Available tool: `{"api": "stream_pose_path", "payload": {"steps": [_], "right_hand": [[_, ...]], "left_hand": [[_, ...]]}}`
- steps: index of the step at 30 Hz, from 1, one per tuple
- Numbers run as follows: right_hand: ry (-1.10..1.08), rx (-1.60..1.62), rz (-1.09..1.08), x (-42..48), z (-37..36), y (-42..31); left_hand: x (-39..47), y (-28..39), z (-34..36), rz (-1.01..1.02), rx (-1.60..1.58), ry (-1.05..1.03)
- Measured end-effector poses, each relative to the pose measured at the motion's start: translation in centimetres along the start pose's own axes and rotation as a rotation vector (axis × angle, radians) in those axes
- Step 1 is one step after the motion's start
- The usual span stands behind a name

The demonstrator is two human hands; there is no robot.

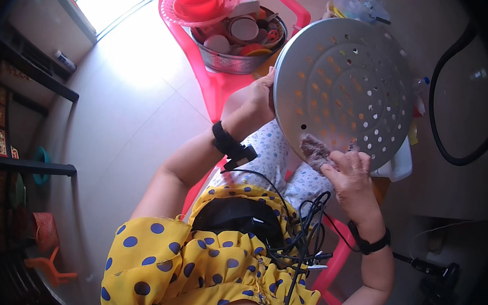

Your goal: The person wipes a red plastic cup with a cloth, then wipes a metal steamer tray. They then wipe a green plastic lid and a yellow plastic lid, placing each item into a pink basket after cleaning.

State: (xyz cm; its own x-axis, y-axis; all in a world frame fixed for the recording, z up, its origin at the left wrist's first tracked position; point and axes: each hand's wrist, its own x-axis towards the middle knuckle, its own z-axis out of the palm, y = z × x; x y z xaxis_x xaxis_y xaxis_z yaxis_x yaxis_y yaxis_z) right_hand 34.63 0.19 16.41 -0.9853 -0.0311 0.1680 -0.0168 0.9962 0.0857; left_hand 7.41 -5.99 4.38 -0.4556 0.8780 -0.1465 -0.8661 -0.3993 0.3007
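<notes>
A round metal steamer plate (318, 85) with many punched holes is held up, tilted, in front of my knees. My left hand (259, 94) grips its left rim. At the lower edge, my right hand (350, 178) holds a fuzzy greyish-pink cloth (316, 151) against the plate's face. Part of the cloth is hidden under my fingers. Through some of the holes an orange surface shows; others look bright white. The back of the plate is out of sight.
A pink plastic chair (217, 88) ahead bears a metal basin (229, 62) of dishes, with a pink colander (169, 4) on top. Black cables (306, 230) lie tangled at my waist. A white container (402, 163) sits behind the plate. Dark wooden furniture (28, 163) stands at left.
</notes>
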Motion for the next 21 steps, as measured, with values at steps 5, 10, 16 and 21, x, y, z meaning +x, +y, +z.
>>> {"api": "stream_pose_path", "payload": {"steps": [5, 10, 16, 21], "right_hand": [[0.150, -0.220, 0.212, -2.4, -0.6, 3.9], [0.346, -0.387, 0.463, -3.2, -1.0, 8.4], [0.424, -0.183, 0.509, -1.4, 0.3, 8.7], [0.270, -0.084, 0.262, 2.4, 1.8, 2.4]], "left_hand": [[0.8, 0.7, -1.4, 0.057, 0.010, 0.085], [0.4, 0.5, -1.1, 0.004, 0.028, 0.039], [-0.4, -0.1, 0.1, -0.016, 0.041, 0.096], [-0.6, -0.5, 0.4, -0.006, 0.040, 0.128]]}}
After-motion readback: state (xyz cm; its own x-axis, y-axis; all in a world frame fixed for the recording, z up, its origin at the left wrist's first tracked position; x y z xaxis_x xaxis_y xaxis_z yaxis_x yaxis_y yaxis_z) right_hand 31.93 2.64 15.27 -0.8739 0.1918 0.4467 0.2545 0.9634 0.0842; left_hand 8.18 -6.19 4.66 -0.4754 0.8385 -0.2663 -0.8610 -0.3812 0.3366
